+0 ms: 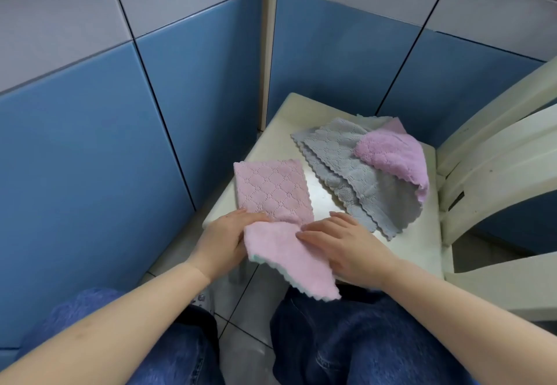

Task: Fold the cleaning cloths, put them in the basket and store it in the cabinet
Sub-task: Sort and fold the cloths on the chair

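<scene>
A light pink cleaning cloth [271, 192] lies on the near left part of a cream seat [280, 131], with its near half hanging over the front edge. My left hand [226, 235] grips the cloth's left edge at the fold. My right hand [340, 243] rests flat on the cloth's right side with fingers straight. Farther back on the seat lie overlapping grey cloths [355, 170] with scalloped edges. A purple cloth [391, 158] is draped over their right end.
The cream chair's backrest [497, 149] rises at the right. Blue and grey tiled walls [120, 98] meet in a corner behind the seat, with a pale vertical pipe [266, 38] there. My knees in blue jeans [346, 339] are below the seat's front edge.
</scene>
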Demonstrator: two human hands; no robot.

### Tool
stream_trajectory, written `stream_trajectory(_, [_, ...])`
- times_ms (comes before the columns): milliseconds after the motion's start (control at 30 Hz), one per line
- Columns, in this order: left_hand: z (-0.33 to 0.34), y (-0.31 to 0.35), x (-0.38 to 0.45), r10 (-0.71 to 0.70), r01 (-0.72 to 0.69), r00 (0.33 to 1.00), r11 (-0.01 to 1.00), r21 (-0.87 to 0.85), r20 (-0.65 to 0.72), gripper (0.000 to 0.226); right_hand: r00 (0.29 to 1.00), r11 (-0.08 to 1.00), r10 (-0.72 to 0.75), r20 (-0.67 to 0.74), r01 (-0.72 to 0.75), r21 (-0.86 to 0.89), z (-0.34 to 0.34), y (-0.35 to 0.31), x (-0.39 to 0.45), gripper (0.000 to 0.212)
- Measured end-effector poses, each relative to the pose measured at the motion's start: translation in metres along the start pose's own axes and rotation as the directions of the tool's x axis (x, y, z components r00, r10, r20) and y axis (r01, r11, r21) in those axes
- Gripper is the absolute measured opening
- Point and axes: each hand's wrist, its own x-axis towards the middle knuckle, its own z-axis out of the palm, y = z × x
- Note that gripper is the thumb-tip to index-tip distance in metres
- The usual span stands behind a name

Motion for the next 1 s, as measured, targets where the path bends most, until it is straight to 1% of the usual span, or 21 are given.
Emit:
stream_trajectory(33, [-0.001,0.003,-0.002,-0.051,0.05,0.999,0.997,-0.051,-0.012,0.036,0.996,0.993,0.053,-0.068,-0.045,0.11,-0.002,-0.001,0.001,0.054])
stream_trajectory(67, [-0.002,0.003,-0.003,-0.102,0.101,0.995,0.991,-0.093,-0.011,0.036,0.98,0.959,0.157,-0.126,-0.121,0.255,-0.005,-0.001,0.002,0.05])
stream_trajectory(100, [-0.002,0.004,-0.005,-0.148,0.145,0.989,0.98,-0.135,-0.016,0.039,0.942,0.889,0.301,-0.151,-0.219,0.402,-0.007,-0.005,0.004,0.042])
stream_trajectory(133, [-0.003,0.005,-0.007,-0.177,0.169,0.984,0.971,-0.171,-0.034,0.043,0.886,0.8,0.435,-0.162,-0.298,0.521,-0.007,-0.008,0.007,0.031])
stream_trajectory(167, [-0.003,0.007,-0.007,-0.202,0.186,0.978,0.96,-0.212,-0.057,0.041,0.825,0.709,0.542,-0.162,-0.345,0.615,-0.006,-0.01,0.011,0.02])
stream_trajectory(200, [-0.005,0.011,-0.006,-0.247,0.217,0.966,0.937,-0.275,-0.076,0.033,0.775,0.633,0.614,-0.152,-0.368,0.681,-0.003,-0.011,0.015,0.014])
stream_trajectory(233, [-0.007,0.016,-0.004,-0.304,0.26,0.949,0.903,-0.341,-0.081,0.031,0.736,0.569,0.665,-0.124,-0.393,0.722,-0.001,-0.011,0.021,0.012])
stream_trajectory(267, [-0.009,0.02,0.0,-0.352,0.293,0.933,0.87,-0.397,-0.082,0.041,0.71,0.522,0.698,-0.095,-0.413,0.746,0.002,-0.01,0.026,0.012])
stream_trajectory(300, [-0.01,0.02,0.001,-0.388,0.32,0.918,0.849,-0.42,-0.086,0.055,0.688,0.48,0.723,-0.063,-0.434,0.762,0.004,-0.01,0.031,0.012])
stream_trajectory(333, [-0.011,0.02,0.001,-0.402,0.335,0.911,0.85,-0.406,-0.091,0.065,0.671,0.447,0.74,-0.036,-0.451,0.772,0.005,-0.011,0.035,0.013])
stream_trajectory(400, [-0.011,0.016,0.005,-0.415,0.359,0.904,0.867,-0.345,-0.104,0.072,0.637,0.401,0.77,0.014,-0.502,0.766,0.008,-0.009,0.043,0.013])
stream_trajectory(433, [-0.012,0.015,0.007,-0.421,0.37,0.901,0.872,-0.321,-0.104,0.07,0.626,0.395,0.779,0.033,-0.531,0.749,0.01,-0.008,0.046,0.013])
stream_trajectory(533, [-0.015,0.017,0.017,-0.431,0.413,0.899,0.894,-0.176,-0.081,0.051,0.598,0.401,0.798,0.076,-0.621,0.674,0.011,-0.001,0.056,0.012])
stream_trajectory(600, [-0.016,0.018,0.022,-0.429,0.423,0.899,0.902,-0.087,-0.081,0.041,0.573,0.376,0.811,0.118,-0.666,0.644,0.01,0.004,0.063,0.005])
stream_trajectory(633, [-0.016,0.019,0.024,-0.429,0.426,0.899,0.903,-0.056,-0.082,0.038,0.56,0.357,0.816,0.143,-0.684,0.636,0.009,0.005,0.065,0.006])
stream_trajectory(700, [-0.015,0.02,0.028,-0.427,0.429,0.9,0.903,0.006,-0.087,0.037,0.55,0.335,0.819,0.164,-0.69,0.642,0.007,0.005,0.067,0.02])
stream_trajectory(733, [-0.014,0.02,0.03,-0.418,0.423,0.904,0.905,0.042,-0.093,0.038,0.553,0.341,0.817,0.162,-0.69,0.639,0.006,0.005,0.068,0.024])
stream_trajectory(800, [-0.012,0.019,0.033,-0.415,0.422,0.906,0.901,0.098,-0.089,0.039,0.556,0.36,0.816,0.159,-0.704,0.612,0.004,0.004,0.069,0.031])
stream_trajectory(933, [-0.011,0.016,0.033,-0.44,0.445,0.896,0.882,0.153,-0.065,0.041,0.553,0.37,0.812,0.186,-0.735,0.569,0.0,0.004,0.073,0.044])
stream_trajectory(1000, [-0.011,0.014,0.033,-0.43,0.441,0.897,0.88,0.177,-0.101,0.042,0.55,0.378,0.814,0.184,-0.744,0.551,-0.002,0.006,0.074,0.05])
